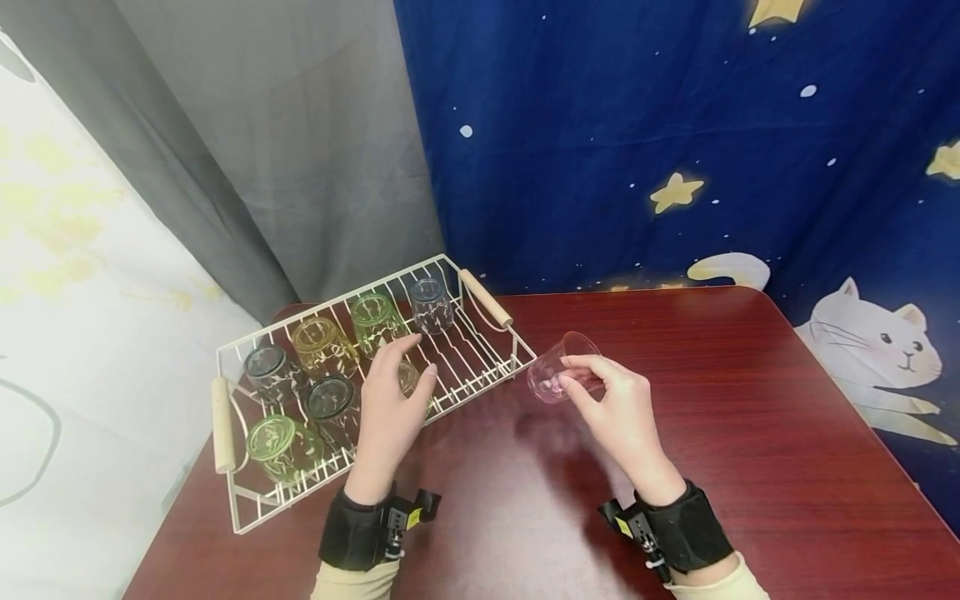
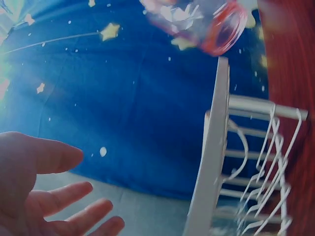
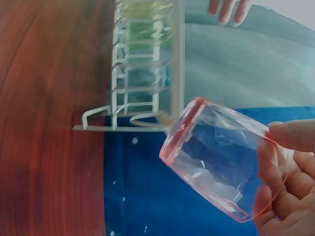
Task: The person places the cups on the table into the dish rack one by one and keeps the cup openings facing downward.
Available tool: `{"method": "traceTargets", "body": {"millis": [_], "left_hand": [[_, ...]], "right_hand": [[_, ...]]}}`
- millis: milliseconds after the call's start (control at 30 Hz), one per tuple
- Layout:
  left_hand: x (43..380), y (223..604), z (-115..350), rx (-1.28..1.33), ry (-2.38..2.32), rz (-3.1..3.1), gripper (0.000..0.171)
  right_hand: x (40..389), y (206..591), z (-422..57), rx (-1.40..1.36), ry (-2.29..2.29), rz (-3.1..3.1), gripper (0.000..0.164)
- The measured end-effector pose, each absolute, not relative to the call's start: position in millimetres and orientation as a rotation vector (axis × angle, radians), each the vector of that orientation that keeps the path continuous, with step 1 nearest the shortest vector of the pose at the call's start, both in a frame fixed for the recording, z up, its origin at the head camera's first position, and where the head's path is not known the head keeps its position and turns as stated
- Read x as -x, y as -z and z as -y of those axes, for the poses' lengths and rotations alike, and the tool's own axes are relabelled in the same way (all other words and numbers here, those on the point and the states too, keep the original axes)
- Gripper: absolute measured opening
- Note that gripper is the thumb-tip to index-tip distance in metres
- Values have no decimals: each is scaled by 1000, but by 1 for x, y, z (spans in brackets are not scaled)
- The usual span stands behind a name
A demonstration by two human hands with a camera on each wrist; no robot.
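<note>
My right hand (image 1: 611, 408) pinches a clear pink glass (image 1: 553, 371) near its rim, thumb on one side and fingers on the other. The glass is tilted, its thick base toward the rack (image 3: 179, 59) in the right wrist view. Over the front of the white wire dish rack (image 1: 480, 385) hovers my left hand (image 1: 393, 404), thumb and fingers spread apart and holding nothing. Behind it a yellowish glass (image 1: 408, 377) is partly hidden. A green glass (image 1: 375, 317) and a blue-grey glass (image 1: 431, 307) stand upside down beyond its fingertips.
Toward the rack's left are a yellow glass (image 1: 324, 346), a grey glass (image 1: 273, 373), a dark grey glass (image 1: 332, 404) and another green glass (image 1: 281, 446). Wooden handles (image 1: 222, 425) top both rack ends. The reddish-brown table (image 1: 750, 433) meets a blue star curtain (image 1: 585, 167) behind.
</note>
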State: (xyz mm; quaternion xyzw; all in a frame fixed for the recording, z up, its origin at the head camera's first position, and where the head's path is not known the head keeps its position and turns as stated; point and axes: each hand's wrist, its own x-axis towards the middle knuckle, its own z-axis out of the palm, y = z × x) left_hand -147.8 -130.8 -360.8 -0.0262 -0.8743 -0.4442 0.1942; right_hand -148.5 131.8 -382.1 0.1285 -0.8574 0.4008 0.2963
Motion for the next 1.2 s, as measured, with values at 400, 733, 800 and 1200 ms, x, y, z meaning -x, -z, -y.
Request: {"method": "traceTargets", "body": {"millis": [400,733,800,1200], "left_hand": [[147,376,86,313,1347,2368,40],[145,382,61,469,1596,2411,56],[145,384,58,499,1659,2403,59],[146,389,57,509,1788,2390,59]], "right_hand": [[136,369,-120,-74,-1919,1941,23],[130,379,-107,-56,-2329,1509,24],[130,381,-104,-68,-2367,1460,27],[128,387,-96,-105,-2445,1441,28]]}}
